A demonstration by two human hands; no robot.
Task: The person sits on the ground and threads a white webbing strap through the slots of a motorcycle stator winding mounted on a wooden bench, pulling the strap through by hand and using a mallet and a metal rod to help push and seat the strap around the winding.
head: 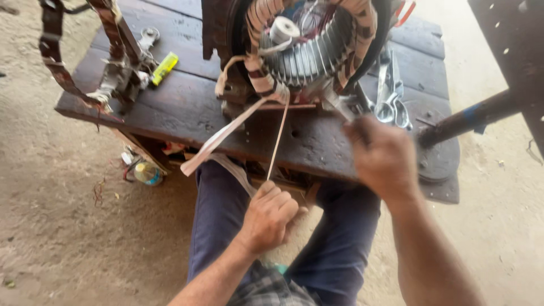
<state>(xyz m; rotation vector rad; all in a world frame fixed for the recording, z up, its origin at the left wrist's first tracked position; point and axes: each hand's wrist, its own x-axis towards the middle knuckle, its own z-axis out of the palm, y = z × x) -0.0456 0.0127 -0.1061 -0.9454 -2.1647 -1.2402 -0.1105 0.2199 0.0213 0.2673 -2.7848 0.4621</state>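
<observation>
Left hand (271,216): fingers pinching the tape (279,136) — pulling taut.
Right hand (382,156): fingers gripping a tool (340,107) at the stator (311,45) — best kept steady.

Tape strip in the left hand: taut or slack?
Taut. The strip runs in a straight line from the winding on the stator down into the closed left hand, with no sag.

Soft even daylight, slight motion blur
</observation>
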